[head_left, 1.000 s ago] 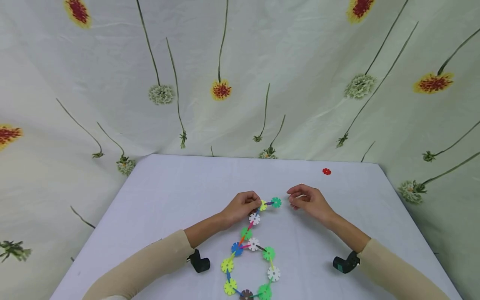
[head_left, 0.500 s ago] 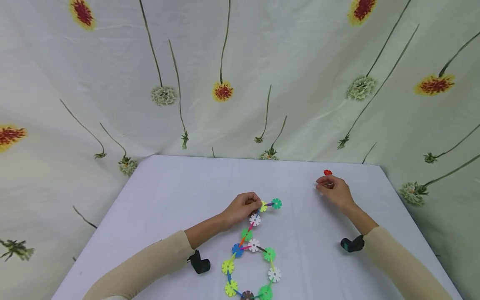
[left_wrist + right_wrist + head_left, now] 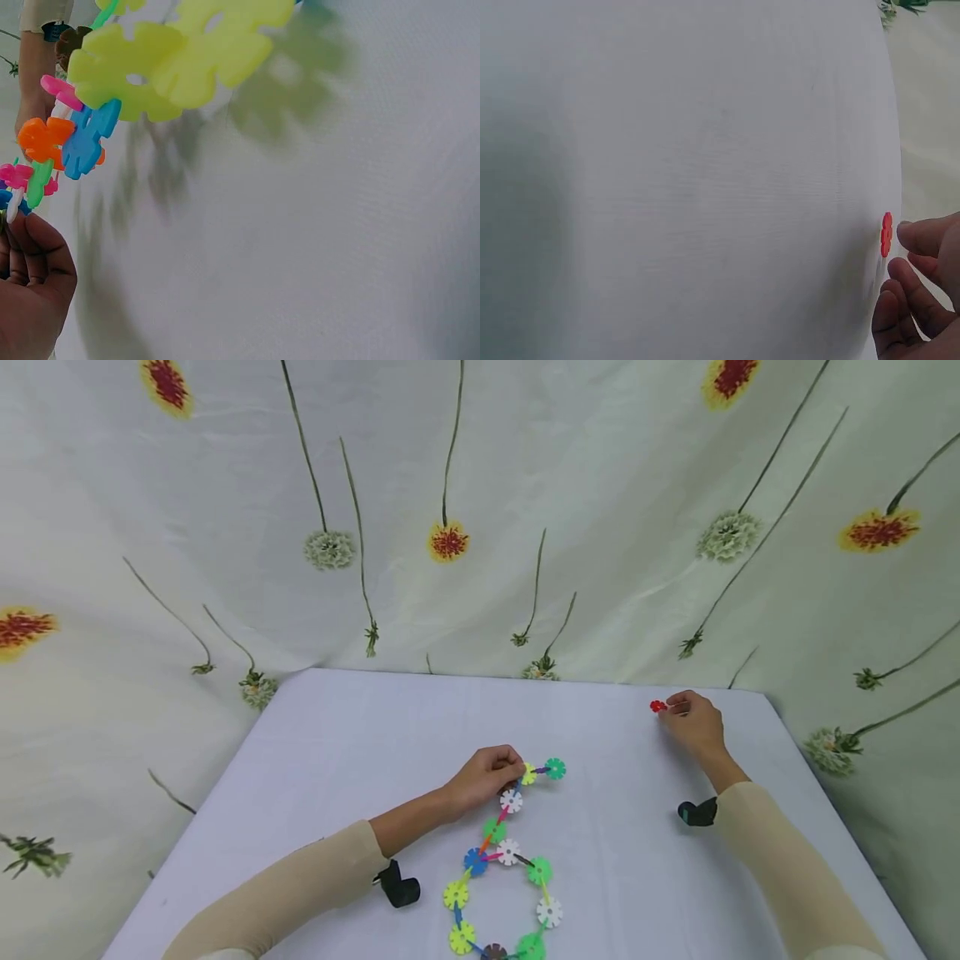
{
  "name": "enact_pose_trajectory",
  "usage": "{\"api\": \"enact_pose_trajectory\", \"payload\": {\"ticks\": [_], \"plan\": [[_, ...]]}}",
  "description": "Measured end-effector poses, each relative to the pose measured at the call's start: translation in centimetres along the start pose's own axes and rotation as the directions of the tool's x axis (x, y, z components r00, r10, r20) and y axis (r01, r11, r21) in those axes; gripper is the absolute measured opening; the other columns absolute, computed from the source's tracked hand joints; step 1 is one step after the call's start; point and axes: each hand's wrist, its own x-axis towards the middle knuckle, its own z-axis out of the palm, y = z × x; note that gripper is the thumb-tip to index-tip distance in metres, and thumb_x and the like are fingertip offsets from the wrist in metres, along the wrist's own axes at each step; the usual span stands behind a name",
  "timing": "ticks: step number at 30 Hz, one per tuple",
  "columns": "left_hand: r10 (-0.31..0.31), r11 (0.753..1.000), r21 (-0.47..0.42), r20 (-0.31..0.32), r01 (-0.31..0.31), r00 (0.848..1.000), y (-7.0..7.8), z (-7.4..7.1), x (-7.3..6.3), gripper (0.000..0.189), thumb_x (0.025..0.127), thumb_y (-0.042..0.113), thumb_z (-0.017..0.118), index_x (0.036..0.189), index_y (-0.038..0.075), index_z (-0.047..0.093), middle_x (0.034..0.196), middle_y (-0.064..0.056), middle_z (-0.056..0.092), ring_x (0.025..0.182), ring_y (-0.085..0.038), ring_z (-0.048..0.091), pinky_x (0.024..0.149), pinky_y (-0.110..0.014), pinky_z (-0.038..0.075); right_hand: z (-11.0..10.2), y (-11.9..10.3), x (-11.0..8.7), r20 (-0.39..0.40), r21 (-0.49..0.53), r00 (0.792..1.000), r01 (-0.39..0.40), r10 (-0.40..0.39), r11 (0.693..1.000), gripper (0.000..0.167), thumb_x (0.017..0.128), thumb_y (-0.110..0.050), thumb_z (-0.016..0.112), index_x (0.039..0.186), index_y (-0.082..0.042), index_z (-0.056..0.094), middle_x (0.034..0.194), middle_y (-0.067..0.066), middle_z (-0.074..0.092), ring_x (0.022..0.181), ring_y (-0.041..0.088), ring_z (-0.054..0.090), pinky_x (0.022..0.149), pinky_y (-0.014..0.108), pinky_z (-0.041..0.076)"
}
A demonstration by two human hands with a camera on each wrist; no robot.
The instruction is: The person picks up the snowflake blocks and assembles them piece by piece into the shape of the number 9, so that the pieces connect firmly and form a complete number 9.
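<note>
A chain of colourful notched interlocking discs lies on the table, its lower part forming a ring with a green disc (image 3: 539, 871) on the right side. My left hand (image 3: 483, 781) pinches the chain near its upper end, beside a yellow disc (image 3: 529, 774); a green disc (image 3: 555, 768) ends it. The left wrist view has yellow discs (image 3: 135, 71) close up and my left fingertips (image 3: 26, 225) at the chain. My right hand (image 3: 693, 722) is at a loose red disc (image 3: 657, 706) near the far edge. In the right wrist view its bent fingers are spread around the red disc (image 3: 886, 235).
The white-covered table (image 3: 360, 718) ends at a flower-patterned cloth (image 3: 600, 485) hanging behind it. Black wrist cameras (image 3: 397, 885) sit under both forearms.
My right hand has moved from beside the chain's upper end, far and to the right, to the red disc. The left hand keeps its hold on the chain.
</note>
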Motion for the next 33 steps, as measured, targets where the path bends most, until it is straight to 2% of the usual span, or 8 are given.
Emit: {"api": "enact_pose_trajectory", "payload": {"ticks": [3,7,17,25,33], "plan": [[0.007,1.000,-0.004,0.001,-0.007,1.000,0.0,-0.1,0.0,0.018,0.110,0.019,0.060,0.111,0.003,0.066,0.088,0.002,0.062,0.081,-0.012,0.055,0.074,-0.022,0.048,0.1,-0.3,0.7,0.023,-0.027,0.999,-0.040,0.041,0.999,0.039,0.103,-0.024,0.064,0.134,0.000,0.062,0.131,0.027,0.066,0.118,0.043,0.061,0.097,0.055,0.053],[0.007,1.000,-0.010,0.010,-0.007,1.000,0.0,0.0,0.0,0.019,0.110,0.019,0.059,0.112,0.002,0.066,0.087,0.003,0.062,0.080,-0.011,0.055,0.073,-0.021,0.048,0.5,-0.3,1.3,0.047,-0.078,0.995,-0.082,0.086,0.994,0.044,0.103,-0.030,0.063,0.136,-0.001,0.061,0.133,0.026,0.062,0.118,0.042,0.058,0.101,0.055,0.051],[-0.004,1.000,-0.015,0.011,0.004,1.000,0.2,0.4,0.0,0.017,0.110,0.018,0.059,0.112,0.002,0.066,0.084,0.003,0.060,0.078,-0.011,0.053,0.071,-0.021,0.046,1.0,-0.1,1.9,0.023,-0.090,0.998,-0.064,0.066,0.994,0.038,0.102,-0.024,0.067,0.127,0.003,0.061,0.127,0.028,0.057,0.113,0.041,0.053,0.099,0.055,0.048],[0.002,1.000,-0.015,0.009,-0.002,1.000,0.2,0.2,-0.2,0.019,0.110,0.018,0.059,0.113,0.001,0.065,0.085,0.002,0.060,0.079,-0.011,0.053,0.072,-0.021,0.047,1.2,0.0,1.4,0.009,0.057,1.000,-0.026,0.026,0.998,0.028,0.106,-0.015,0.062,0.129,0.000,0.059,0.129,0.027,0.065,0.116,0.040,0.061,0.096,0.047,0.054],[0.002,1.000,-0.002,-0.015,-0.002,1.000,0.1,-0.3,-0.3,0.018,0.110,0.019,0.059,0.112,0.002,0.066,0.088,0.002,0.062,0.080,-0.012,0.055,0.074,-0.021,0.048,0.8,0.4,1.4,0.012,0.106,0.999,-0.040,0.039,0.994,0.026,0.106,-0.016,0.063,0.128,-0.002,0.065,0.128,0.026,0.069,0.111,0.037,0.066,0.083,0.031,0.051]]}}
